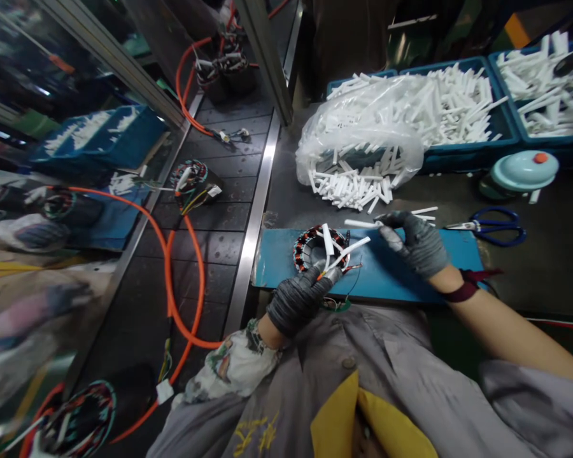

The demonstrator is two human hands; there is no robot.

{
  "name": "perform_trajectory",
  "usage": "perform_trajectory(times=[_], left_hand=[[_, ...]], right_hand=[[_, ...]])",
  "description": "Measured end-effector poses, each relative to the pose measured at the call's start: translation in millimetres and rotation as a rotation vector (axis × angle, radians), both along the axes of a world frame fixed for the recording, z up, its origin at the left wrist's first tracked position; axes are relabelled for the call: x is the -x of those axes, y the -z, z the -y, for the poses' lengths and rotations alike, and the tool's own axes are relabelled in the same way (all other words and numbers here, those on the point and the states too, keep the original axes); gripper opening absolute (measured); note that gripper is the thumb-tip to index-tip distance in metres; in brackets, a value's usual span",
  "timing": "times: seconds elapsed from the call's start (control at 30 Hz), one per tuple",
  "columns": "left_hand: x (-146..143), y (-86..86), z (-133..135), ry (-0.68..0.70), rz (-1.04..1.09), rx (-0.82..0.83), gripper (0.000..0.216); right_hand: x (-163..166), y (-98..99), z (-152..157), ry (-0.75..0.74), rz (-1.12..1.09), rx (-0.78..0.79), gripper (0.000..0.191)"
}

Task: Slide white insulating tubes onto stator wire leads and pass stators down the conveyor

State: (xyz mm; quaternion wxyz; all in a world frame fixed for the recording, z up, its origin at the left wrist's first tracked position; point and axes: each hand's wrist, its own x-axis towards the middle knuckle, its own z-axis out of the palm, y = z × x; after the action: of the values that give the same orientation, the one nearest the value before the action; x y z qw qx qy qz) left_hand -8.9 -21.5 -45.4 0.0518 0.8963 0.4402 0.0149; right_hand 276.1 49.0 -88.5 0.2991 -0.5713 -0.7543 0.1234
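Observation:
A round motor stator (304, 247) with dark windings and red lacing rests on a blue board (405, 270) in front of me. My left hand (300, 298), in a grey glove, is closed on the stator's wire leads at its near edge. White sleeves (328, 240) cover some of these leads and point up and to the right. To the right, my gloved right hand (410, 240) pinches a loose white sleeve tube (360, 224), which points left toward the stator. A few more tubes (424, 212) lie just behind that hand.
A clear plastic bag (315, 143) spills white tubes onto the bench. Blue bins (509, 127) of tubes stand behind. Blue-handled scissors (499, 228) and a pale-lidded container (520, 172) are at right. A conveyor (219, 254) at left carries motors with orange cables (166, 267); another person's sleeved arm (23, 232) is beyond.

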Motion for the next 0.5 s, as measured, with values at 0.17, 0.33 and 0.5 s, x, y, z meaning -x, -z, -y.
perform_trajectory(times=[0.17,0.33,0.5], left_hand=[[1,1.3,0,-0.001,0.003,-0.018,0.045],[3,7.2,0,0.0,0.024,-0.002,0.042],[2,4.8,1,-0.019,0.025,0.003,0.038]], right_hand=[[2,6.3,29,0.018,-0.108,0.097,0.035],[13,-5.0,52,-0.066,-0.539,0.435,0.034],[21,1.7,55,-0.086,-0.723,0.604,0.039]])
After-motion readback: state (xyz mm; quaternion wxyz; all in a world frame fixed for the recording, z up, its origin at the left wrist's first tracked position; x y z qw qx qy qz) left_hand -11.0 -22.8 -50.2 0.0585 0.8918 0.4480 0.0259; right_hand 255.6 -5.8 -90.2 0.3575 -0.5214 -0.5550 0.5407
